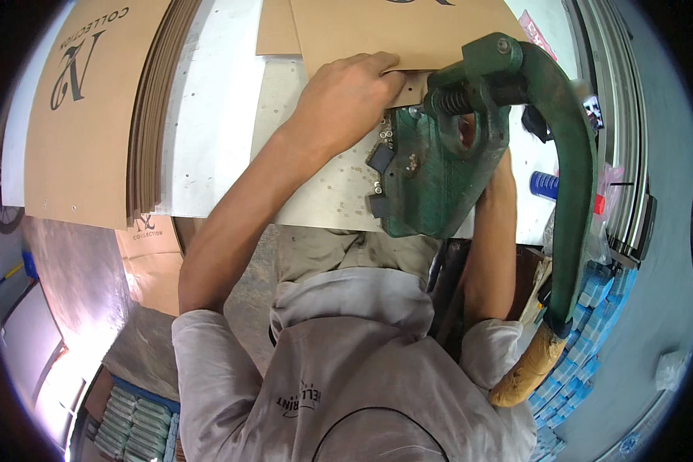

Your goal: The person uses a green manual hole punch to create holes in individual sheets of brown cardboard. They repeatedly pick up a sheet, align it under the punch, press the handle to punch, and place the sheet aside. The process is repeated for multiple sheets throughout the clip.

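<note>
My left hand (354,96) is closed on the near edge of a brown cardboard sheet (408,38), thumb and fingers at its corner. That corner, with a small hole in it, lies under the head of a green hand press (439,177). The press has a spring, and its long curved lever (581,169) runs down to a tan wrapped handle (527,369). My right forearm (497,231) goes up behind the press body, which hides most of my right hand; a bit of skin shows through an opening in the press. Small metal rings (385,135) lie beside the press base.
A thick stack of printed cardboard sheets (85,115) stands on the white table at left. Two small dark blocks (381,158) sit by the press. A blue cylinder (544,185) lies on the right. Blue-wrapped bundles (585,346) are on the floor at right, green-grey bundles (135,423) at lower left.
</note>
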{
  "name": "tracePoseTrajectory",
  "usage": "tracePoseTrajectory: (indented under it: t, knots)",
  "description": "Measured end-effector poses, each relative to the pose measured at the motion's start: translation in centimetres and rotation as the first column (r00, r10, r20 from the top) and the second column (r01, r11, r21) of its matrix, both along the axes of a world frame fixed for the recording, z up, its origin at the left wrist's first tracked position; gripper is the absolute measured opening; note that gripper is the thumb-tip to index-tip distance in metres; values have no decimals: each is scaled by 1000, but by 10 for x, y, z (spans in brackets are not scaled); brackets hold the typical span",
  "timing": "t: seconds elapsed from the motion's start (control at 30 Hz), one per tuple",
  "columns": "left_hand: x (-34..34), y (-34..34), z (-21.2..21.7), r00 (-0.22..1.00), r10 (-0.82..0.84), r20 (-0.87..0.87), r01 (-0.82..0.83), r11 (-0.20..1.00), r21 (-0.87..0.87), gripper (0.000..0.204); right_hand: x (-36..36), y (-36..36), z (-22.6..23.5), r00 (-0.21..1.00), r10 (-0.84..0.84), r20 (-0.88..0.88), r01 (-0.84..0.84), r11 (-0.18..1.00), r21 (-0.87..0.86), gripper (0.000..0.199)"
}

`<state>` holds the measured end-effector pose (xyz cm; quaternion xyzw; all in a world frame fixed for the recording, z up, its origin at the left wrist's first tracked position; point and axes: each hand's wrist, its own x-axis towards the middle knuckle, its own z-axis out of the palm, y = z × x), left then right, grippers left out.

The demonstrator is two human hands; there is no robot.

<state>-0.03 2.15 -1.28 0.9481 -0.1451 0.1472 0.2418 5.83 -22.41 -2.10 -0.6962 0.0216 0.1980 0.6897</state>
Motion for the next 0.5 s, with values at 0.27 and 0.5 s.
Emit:
tracePoseTrajectory:
  t: [0.27,0.5]
  knots:
    - [-16,-27,2,998,41,53,-35,992,-123,23,-30,8,13,996,-91,3,91,991,-93,14]
    - [-5,-30,-4,998,29,59,-22,993,-114,21,-20,-33,72,975,182,124,-49,730,-681,20]
